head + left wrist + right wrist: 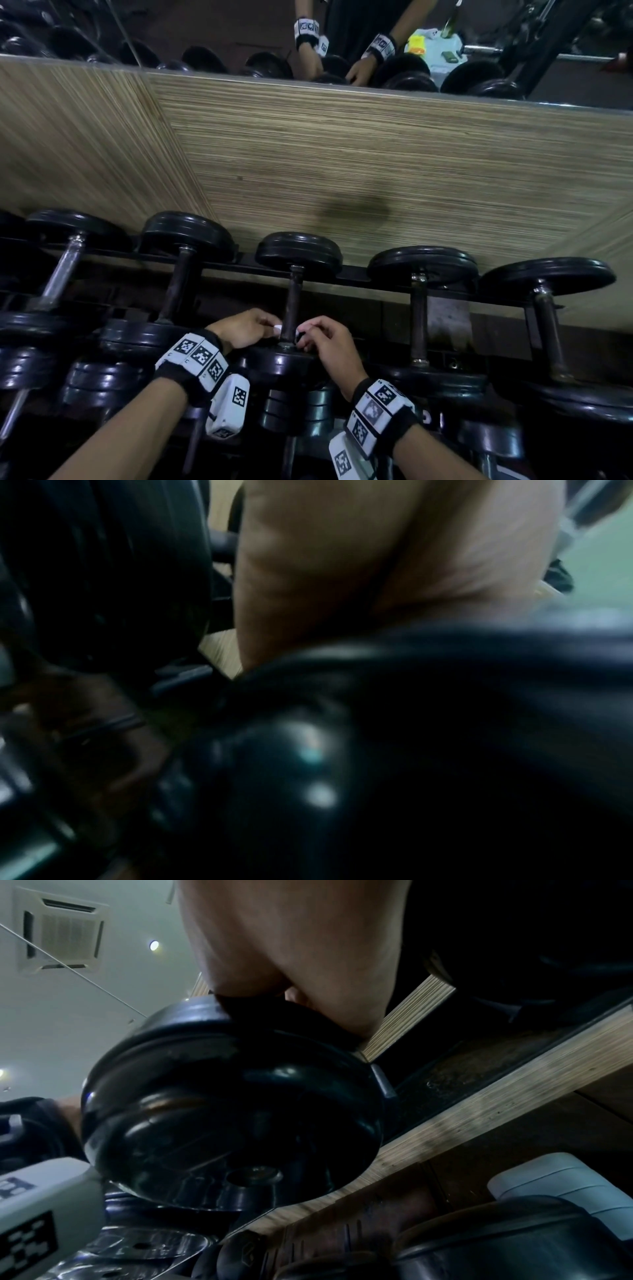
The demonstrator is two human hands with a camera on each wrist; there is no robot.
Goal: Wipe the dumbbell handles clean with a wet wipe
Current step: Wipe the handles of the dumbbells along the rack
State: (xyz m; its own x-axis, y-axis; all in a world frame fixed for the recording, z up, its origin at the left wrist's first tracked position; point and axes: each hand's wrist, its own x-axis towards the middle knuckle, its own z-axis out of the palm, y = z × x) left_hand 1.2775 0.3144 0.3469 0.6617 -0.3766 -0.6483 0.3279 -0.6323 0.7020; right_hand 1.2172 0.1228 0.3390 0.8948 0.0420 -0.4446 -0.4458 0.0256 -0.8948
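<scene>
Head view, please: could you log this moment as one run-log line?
step: wiping middle dumbbell handle | left hand: pinches wet wipe | right hand: pinches wipe's other end | position: near lower plate | rack: other dumbbells untouched

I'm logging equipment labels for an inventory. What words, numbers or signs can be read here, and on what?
No readable words or numbers.
Left wrist band: square black-and-white marker codes, no letters.
Right wrist band: the same kind of marker codes.
Dumbbell plates: no weight marking shows.
Items in the mirror: too small to read.
</scene>
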